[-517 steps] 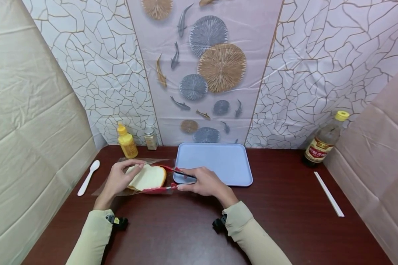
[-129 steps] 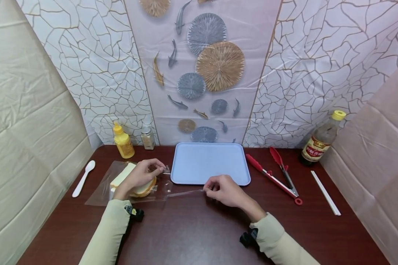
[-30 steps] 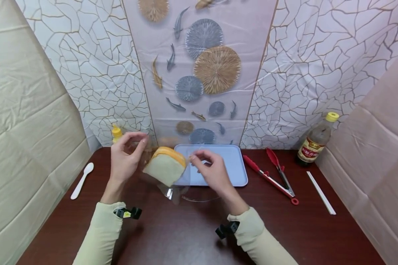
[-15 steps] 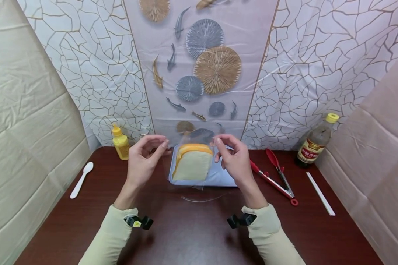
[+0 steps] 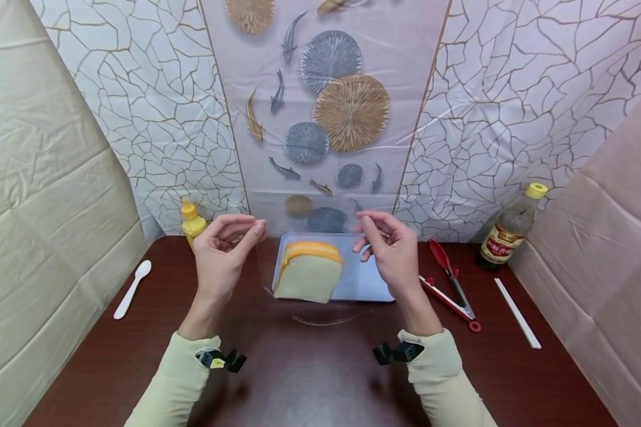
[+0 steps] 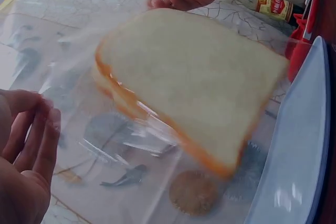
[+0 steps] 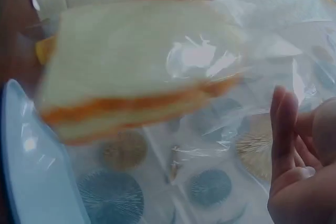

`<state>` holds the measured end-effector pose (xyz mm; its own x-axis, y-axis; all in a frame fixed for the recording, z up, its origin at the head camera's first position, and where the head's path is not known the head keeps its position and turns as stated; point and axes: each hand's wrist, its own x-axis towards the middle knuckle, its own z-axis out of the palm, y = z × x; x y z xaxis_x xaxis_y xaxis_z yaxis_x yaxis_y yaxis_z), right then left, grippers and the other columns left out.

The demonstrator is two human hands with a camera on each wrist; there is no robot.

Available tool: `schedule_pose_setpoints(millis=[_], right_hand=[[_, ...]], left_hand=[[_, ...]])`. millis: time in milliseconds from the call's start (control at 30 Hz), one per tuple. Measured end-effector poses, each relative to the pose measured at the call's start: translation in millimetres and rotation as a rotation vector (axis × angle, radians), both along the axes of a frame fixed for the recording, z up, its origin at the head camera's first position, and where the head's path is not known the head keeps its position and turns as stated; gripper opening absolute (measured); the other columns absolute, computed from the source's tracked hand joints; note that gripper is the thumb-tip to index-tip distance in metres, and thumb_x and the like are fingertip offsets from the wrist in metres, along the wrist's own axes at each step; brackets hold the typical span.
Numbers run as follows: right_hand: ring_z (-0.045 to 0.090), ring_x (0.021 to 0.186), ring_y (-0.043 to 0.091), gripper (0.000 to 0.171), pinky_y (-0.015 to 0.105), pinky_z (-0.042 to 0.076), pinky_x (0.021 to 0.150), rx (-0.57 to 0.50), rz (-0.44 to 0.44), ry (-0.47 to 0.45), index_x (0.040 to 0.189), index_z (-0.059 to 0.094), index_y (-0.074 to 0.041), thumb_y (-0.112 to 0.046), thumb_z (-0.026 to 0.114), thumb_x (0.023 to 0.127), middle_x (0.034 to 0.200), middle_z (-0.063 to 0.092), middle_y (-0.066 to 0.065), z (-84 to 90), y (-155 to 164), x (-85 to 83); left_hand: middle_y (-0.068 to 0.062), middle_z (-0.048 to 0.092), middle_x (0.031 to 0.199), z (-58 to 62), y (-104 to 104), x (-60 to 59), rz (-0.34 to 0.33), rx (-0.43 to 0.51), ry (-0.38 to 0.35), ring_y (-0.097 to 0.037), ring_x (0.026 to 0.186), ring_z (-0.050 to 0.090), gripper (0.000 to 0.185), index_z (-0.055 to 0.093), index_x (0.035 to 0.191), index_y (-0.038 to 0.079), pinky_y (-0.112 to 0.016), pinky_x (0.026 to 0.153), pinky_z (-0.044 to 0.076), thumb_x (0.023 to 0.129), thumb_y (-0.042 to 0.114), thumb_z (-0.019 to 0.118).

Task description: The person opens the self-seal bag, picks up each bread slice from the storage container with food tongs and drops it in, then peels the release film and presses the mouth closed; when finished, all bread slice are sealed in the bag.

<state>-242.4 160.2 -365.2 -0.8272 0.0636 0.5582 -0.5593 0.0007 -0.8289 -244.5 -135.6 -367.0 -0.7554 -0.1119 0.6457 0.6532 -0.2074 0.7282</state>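
Both hands hold up a clear plastic bag [image 7: 294, 82] with slices of bread [image 5: 310, 279] inside. My left hand [image 5: 221, 252] pinches the bag's upper left corner between thumb and fingers. At the upper right, thumb and fingers of my right hand [image 5: 392, 252] pinch the other corner. The bread sags at the bag's bottom, in front of the blue tray [image 5: 376, 289]; pale faces and orange-brown crusts show in the left wrist view on the bread [image 6: 194, 77]. A thin clear strip [image 5: 326, 322] lies on the table before the tray.
Red-handled tongs [image 5: 454, 284] lie right of the tray, partly behind the right hand. Beyond them are white chopsticks [image 5: 518, 314] and a dark sauce bottle [image 5: 504, 231]. At left stand a yellow squeeze bottle [image 5: 193, 225] and a white spoon [image 5: 132, 290] lies nearby.
The tongs, earlier in my right hand at the bag, now lie on the table. A clear strip has come onto the table. The bag of bread has been lifted and moved right, before the tray.
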Motion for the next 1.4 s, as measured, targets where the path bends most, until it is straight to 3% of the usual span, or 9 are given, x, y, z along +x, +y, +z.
schedule_pose_setpoints(millis=[200,333,433,533,633,733,867,1200,1400], right_hand=[[0.081,0.1,0.016,0.027,0.033,0.064,0.095,0.065,0.126,-0.019,0.133,0.068,0.007,-0.006,0.062,0.11,0.114,0.076,0.021,-0.6,1,0.4],[0.075,0.109,0.021,0.031,0.026,0.062,0.095,0.168,0.141,-0.075,0.14,0.066,0.0,-0.004,0.06,0.11,0.126,0.072,0.025,-8.5,-2,-4.3],[0.07,0.117,0.031,0.038,0.03,0.061,0.094,0.298,0.164,-0.114,0.144,0.064,-0.006,0.001,0.057,0.107,0.134,0.071,0.019,-13.3,2,-7.7],[0.066,0.128,0.036,0.051,0.04,0.058,0.101,0.484,0.291,-0.144,0.151,0.057,-0.009,0.005,0.056,0.102,0.144,0.066,0.014,-13.2,9,-6.2],[0.064,0.133,0.035,0.052,0.048,0.055,0.105,0.576,0.422,-0.184,0.152,0.052,-0.009,-0.001,0.065,0.102,0.148,0.062,0.012,-11.3,15,-3.2],[0.068,0.126,0.03,0.042,0.043,0.059,0.1,0.547,0.433,-0.219,0.143,0.056,-0.009,-0.014,0.072,0.105,0.141,0.066,0.015,-11.4,14,-3.6],[0.074,0.108,0.028,0.029,0.034,0.063,0.083,0.45,0.32,-0.23,0.133,0.06,-0.008,-0.019,0.069,0.108,0.131,0.073,0.017,-14.3,6,-6.7],[0.076,0.098,0.038,0.038,0.031,0.061,0.066,0.32,0.191,-0.239,0.145,0.061,-0.017,-0.026,0.069,0.108,0.136,0.073,0.012,-21.4,-8,-8.3],[0.075,0.082,0.023,0.029,0.028,0.057,0.061,0.282,0.17,-0.203,0.135,0.071,-0.016,-0.023,0.071,0.107,0.124,0.076,0.012,-23.0,-11,-8.8]], left_hand=[[-0.009,0.085,0.1,-0.1,6,3.1,0.023,-0.042,-0.009,-0.017,0.088,0.083,0.023,0.074,0.11,-0.008,-0.03,0.078,0.067,0.091,-0.002,0.085],[-0.009,0.085,0.099,2.0,4,4.4,0.066,-0.004,-0.009,-0.017,0.088,0.083,0.022,0.074,0.108,-0.009,-0.03,0.078,0.067,0.09,-0.002,0.086],[-0.01,0.084,0.097,5.6,1,5.5,0.1,0.016,0.0,-0.018,0.086,0.082,0.021,0.074,0.105,-0.01,-0.029,0.076,0.066,0.089,-0.002,0.086],[-0.012,0.084,0.095,9.3,-1,7.1,0.124,0.03,0.016,-0.019,0.081,0.082,0.02,0.074,0.103,-0.012,-0.029,0.074,0.066,0.089,-0.003,0.086],[-0.013,0.084,0.094,12.5,0,8.8,0.136,0.033,0.03,-0.019,0.08,0.082,0.021,0.074,0.102,-0.012,-0.03,0.072,0.066,0.089,-0.001,0.087],[-0.014,0.084,0.095,14.2,2,11.2,0.117,0.033,0.038,-0.02,0.078,0.082,0.02,0.074,0.102,-0.012,-0.032,0.072,0.067,0.09,-0.002,0.086],[-0.014,0.084,0.095,14.1,3,14.0,0.094,0.025,0.05,-0.019,0.077,0.082,0.019,0.073,0.102,-0.013,-0.034,0.071,0.067,0.09,-0.006,0.084],[-0.017,0.083,0.097,16.0,3,17.6,0.017,0.069,0.085,-0.022,0.085,0.082,0.018,0.069,0.102,-0.019,-0.039,0.073,0.067,0.089,-0.013,0.081],[-0.017,0.083,0.096,18.0,5,20.4,-0.001,0.072,0.093,-0.022,0.085,0.082,0.018,0.069,0.102,-0.019,-0.038,0.072,0.067,0.089,-0.013,0.081]])
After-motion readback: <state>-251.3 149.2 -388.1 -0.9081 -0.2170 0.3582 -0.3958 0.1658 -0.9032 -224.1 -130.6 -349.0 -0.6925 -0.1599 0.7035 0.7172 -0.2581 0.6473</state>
